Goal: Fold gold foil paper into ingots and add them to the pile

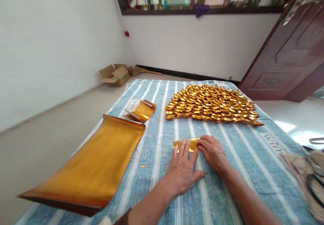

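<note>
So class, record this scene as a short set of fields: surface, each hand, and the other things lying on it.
Surface: blue-and-white striped cloth
Left hand: flat, fingers pressing the small folded gold foil strip
Right hand: pressing the strip's right end
Beyond hands: rows of folded gold paper ingots
Left side: large curling stack of gold foil sheets; smaller curled gold sheets

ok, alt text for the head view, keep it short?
Two bare hands, left hand and right hand, press a folded gold foil strip flat on a blue striped cloth. Beyond lie rows of folded gold ingots; a large gold foil sheet curls at left.
</note>
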### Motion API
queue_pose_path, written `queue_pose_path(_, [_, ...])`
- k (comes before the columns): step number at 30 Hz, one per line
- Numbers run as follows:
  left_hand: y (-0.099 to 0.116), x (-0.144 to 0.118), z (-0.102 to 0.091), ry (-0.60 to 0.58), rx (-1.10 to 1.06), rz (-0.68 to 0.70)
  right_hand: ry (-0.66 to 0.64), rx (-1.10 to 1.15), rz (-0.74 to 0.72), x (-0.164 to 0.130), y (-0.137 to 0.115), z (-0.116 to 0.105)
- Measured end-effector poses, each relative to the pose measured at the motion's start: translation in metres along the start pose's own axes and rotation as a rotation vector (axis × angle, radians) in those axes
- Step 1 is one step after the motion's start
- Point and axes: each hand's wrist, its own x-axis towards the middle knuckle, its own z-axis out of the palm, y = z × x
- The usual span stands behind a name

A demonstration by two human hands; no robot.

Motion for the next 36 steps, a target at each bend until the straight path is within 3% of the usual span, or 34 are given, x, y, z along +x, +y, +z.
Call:
queue_pose_path(14, [-0.04,-0.009,-0.009,0.107,0.164,0.223,0.007,0.006,0.0,-0.002,0.007,0.003])
queue_pose_path(29, [-0.058,-0.03,-0.021,0.157,0.217,0.102,0.009,0.073,0.012,-0.001,0.009,0.002])
queue_pose_path(36, [-0.061,-0.033,-0.018,0.228,0.208,0.12,0.02,0.091,0.002,-0.001,0.01,0.003])
